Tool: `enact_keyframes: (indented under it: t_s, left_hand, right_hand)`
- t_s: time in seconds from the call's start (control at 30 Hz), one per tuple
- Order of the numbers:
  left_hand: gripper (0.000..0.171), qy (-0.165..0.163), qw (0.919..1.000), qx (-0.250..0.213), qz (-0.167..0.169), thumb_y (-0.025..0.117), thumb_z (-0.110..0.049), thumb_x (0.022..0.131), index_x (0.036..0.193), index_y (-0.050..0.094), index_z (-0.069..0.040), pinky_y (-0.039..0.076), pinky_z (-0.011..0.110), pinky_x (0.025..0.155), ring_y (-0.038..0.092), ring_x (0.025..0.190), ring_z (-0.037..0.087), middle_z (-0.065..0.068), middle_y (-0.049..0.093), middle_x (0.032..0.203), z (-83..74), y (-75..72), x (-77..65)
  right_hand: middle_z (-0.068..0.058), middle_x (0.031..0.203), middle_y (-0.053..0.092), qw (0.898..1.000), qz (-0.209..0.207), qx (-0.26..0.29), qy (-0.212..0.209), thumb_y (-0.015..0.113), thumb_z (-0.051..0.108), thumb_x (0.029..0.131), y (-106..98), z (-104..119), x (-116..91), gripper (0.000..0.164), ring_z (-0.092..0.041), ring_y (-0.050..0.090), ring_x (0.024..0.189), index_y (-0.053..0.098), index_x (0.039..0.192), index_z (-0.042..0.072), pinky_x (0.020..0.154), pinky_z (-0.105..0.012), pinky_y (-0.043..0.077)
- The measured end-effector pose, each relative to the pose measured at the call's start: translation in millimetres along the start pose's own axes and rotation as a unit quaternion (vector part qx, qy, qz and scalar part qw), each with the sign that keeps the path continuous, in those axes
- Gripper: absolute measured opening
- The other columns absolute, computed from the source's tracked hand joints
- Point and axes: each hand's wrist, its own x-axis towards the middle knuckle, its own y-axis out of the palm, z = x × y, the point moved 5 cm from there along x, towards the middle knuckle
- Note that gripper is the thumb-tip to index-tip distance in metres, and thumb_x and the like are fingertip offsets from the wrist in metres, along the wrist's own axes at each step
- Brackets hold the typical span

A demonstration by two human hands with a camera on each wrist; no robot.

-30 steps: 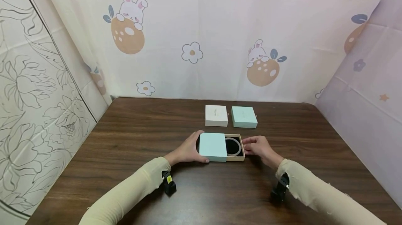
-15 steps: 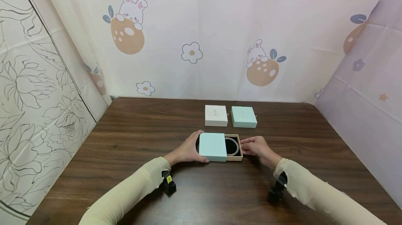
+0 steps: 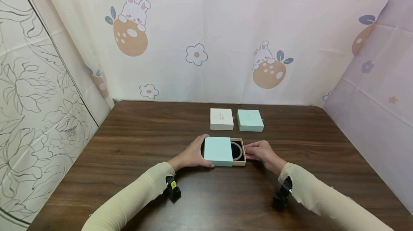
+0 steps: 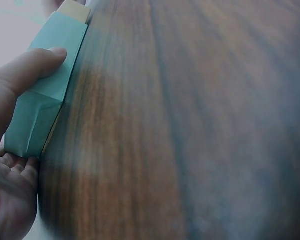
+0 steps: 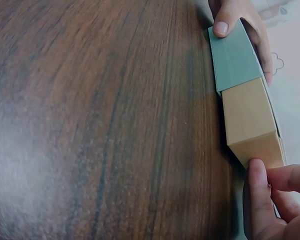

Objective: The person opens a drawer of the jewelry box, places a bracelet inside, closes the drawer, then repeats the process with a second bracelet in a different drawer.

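A light-blue sliding jewelry box lies on the table, its cream drawer partly out to the right. In the drawer, a pale bangle sits on a black insert; its left part is hidden under the sleeve. My left hand grips the sleeve's left end, thumb on the front side and fingers behind. At the drawer's end, my right hand has thumb and index finger together against the panel. The right wrist view shows the thumb touching this end; whatever lies between the fingertips is too small to tell.
Behind the box stand a white box and another light-blue box, side by side and both shut. The dark wood table reaches back to a patterned curtain.
The drawer has slid left, further into the sleeve, with my right hand moving along. Less of the bangle shows. My left hand and the sleeve have stayed in place.
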Motion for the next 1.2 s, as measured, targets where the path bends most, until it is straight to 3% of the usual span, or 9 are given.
enact_keyframes:
  t_s: [1.2]
  left_hand:
    - [0.101,-0.006,1.0000,0.001,0.000,0.078,-0.045,0.055,0.134,0.026,-0.008,0.038,0.033,0.084,0.043,0.100,0.014,0.003,0.040,0.119,0.6,-0.1,-0.3]
  right_hand:
    - [-0.016,0.085,0.063,0.999,0.011,0.026,-0.027,0.053,-0.008,0.081,32,3,4,0.022,-0.016,0.063,0.067,0.058,0.102,-0.015,0.065,-0.029,0.050]
